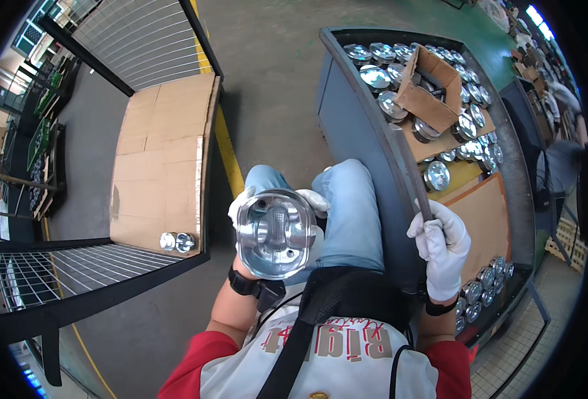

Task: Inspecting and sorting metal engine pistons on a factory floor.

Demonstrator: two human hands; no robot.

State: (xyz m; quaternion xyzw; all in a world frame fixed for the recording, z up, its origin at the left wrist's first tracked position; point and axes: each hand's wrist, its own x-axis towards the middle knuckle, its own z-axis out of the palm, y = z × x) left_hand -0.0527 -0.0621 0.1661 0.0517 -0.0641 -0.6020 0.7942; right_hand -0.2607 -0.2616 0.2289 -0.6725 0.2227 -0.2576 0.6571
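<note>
A shiny metal piston point(275, 233) is held up over my lap, its hollow side facing me. My left hand point(242, 205), in a white glove, is wrapped round it from beneath; white fingers show at both sides of its upper rim. At the near side of the blue-grey worktable, my gloved right hand point(444, 247) has its thumb and fingers closed at the end of a dark narrow strip point(419, 189). Whether that strip is a tool or part of the table's rim, I cannot tell. Many more pistons point(436, 175) stand on the table to my right.
On the worktable point(347, 80), an opened cardboard box point(433, 100) with dark pieces sits among pistons. A cardboard sheet point(483, 223) lies nearer me, several pistons point(486, 276) by it. To the left, a mesh-sided cart point(157, 153) carries two pistons point(176, 241). Another person point(563, 166) is at far right.
</note>
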